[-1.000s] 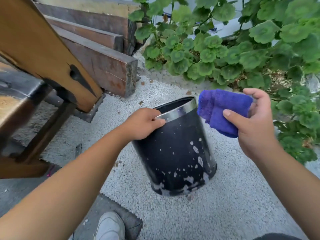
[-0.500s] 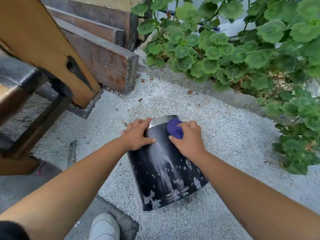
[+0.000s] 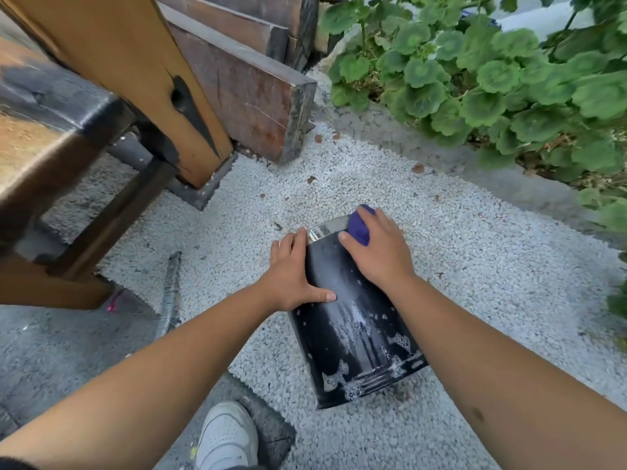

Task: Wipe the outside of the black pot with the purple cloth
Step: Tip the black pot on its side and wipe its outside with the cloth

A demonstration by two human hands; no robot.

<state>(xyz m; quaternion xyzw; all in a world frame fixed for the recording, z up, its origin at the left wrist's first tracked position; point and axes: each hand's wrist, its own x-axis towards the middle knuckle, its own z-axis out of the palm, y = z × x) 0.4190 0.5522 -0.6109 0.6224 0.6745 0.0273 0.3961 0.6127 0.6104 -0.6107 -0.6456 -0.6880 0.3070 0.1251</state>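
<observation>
The black pot [image 3: 353, 337] is tipped away from me on white gravel, its silver rim at the far end and soapy streaks and foam on its side and bottom edge. My left hand [image 3: 293, 273] grips the pot's left side just below the rim, thumb laid across the wall. My right hand [image 3: 376, 252] presses the purple cloth [image 3: 360, 225] flat on the pot's upper right side, against the rim. Most of the cloth is hidden under the fingers.
A wooden bench [image 3: 101, 106] and stacked dark timber beams [image 3: 251, 79] stand to the left and behind. Green leafy plants [image 3: 492, 79] line a concrete kerb on the right. A grey metal bar [image 3: 169, 290] lies on the ground at left. My white shoe [image 3: 227, 435] is below.
My right hand brought the cloth down from the air onto the pot and slid it up to the rim. The pot has tipped further away; my left hand moved from the rim to the side.
</observation>
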